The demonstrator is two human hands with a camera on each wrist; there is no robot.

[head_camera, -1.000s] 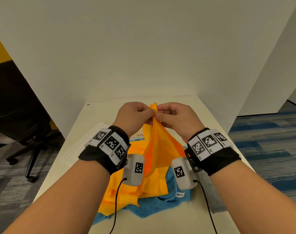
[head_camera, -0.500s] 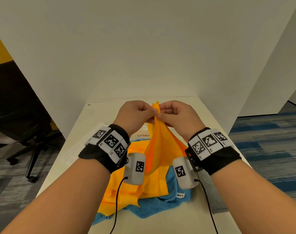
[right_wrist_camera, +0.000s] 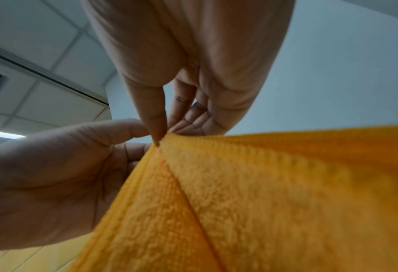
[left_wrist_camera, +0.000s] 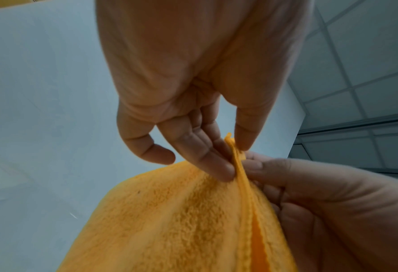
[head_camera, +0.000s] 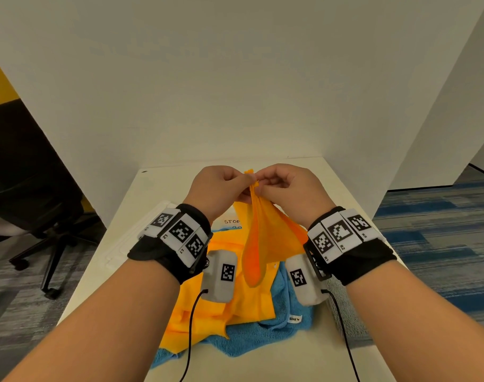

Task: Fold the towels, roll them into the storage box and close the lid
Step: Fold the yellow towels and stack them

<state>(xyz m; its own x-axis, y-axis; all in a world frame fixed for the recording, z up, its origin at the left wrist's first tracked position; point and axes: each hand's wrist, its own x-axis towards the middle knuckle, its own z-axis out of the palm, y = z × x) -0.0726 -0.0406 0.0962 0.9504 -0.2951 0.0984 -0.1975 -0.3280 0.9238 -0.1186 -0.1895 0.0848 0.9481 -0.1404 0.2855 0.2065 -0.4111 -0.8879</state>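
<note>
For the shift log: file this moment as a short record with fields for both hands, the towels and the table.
left hand: pinches the top corner of the orange towel
right hand: pinches the same corner, fingertips meeting the left hand's
orange towel: lifted, hangs down between the wrists
yellow towel: crumpled on the table, on top of the blue one
blue towel: spread underneath, white tag showing
grey towel: at the table's right edge, partly hidden
table: white
storage box: cannot be made out

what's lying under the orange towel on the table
A blue towel lies under the orange towel, showing at its near and right edges. How far it reaches beneath is covered.
</note>
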